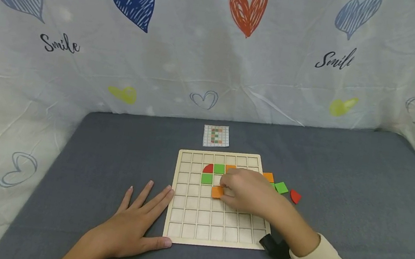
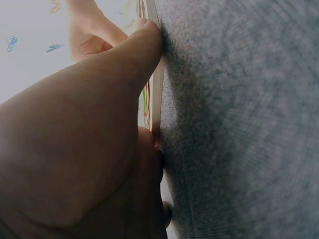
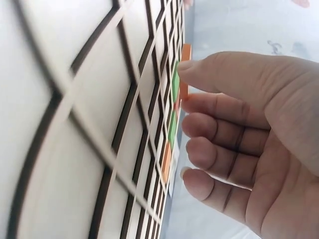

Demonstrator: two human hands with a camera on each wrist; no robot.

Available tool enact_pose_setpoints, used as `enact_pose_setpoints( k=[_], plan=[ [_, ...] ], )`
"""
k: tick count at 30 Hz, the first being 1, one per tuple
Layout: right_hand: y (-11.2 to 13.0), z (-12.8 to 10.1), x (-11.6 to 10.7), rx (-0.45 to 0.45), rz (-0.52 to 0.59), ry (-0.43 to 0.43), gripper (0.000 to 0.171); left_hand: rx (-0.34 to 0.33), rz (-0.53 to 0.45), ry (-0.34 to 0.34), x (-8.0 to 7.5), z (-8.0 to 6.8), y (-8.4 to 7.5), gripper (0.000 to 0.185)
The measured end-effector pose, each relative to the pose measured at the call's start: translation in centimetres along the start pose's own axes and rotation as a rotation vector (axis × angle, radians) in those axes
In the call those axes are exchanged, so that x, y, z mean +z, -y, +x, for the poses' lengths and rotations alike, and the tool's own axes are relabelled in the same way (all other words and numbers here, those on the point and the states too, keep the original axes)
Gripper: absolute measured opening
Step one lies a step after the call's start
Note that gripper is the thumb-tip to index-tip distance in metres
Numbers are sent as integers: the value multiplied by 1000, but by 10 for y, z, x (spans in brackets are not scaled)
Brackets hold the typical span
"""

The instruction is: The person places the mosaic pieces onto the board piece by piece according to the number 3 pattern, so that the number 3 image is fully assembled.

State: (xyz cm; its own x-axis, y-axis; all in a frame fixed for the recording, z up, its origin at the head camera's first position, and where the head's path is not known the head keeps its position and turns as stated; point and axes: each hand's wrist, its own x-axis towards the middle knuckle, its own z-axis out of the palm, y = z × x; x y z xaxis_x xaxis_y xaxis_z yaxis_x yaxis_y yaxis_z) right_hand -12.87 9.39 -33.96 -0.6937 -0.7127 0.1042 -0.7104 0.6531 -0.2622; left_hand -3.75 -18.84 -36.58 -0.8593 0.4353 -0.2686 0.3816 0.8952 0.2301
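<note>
My right hand [image 1: 248,190] is over the wooden grid board [image 1: 184,217]. In the right wrist view, its thumb and forefinger pinch an orange square tile [image 3: 186,72], which is raised above the grid. That tile [image 1: 217,192] shows left of the fingers in the head view. Set in the board are a red quarter-round tile [image 1: 208,169], a green tile [image 1: 219,169] beside it, another green tile [image 1: 206,178] below, and an orange tile [image 1: 230,168] partly behind the hand. My left hand [image 1: 129,229] lies spread on the table, fingertips and thumb at the board's left edge.
Loose tiles lie right of the board: an orange one [image 1: 268,177], a green one [image 1: 281,187] and a red quarter-round [image 1: 295,196]. Another green piece is partly hidden by the right hand. A small printed pattern card [image 1: 216,136] lies behind the board on the grey cloth [image 1: 140,151].
</note>
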Motion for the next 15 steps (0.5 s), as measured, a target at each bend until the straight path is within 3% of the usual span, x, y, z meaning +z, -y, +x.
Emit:
enact_pose_setpoints(
  k=[8, 15],
  plan=[
    [12, 11, 3, 51, -31, 36, 24, -1, 3, -12, 2, 0, 0, 91],
    [15, 16, 8, 57, -22, 12, 21, 12, -3, -29, 2, 0, 1, 91]
  ],
)
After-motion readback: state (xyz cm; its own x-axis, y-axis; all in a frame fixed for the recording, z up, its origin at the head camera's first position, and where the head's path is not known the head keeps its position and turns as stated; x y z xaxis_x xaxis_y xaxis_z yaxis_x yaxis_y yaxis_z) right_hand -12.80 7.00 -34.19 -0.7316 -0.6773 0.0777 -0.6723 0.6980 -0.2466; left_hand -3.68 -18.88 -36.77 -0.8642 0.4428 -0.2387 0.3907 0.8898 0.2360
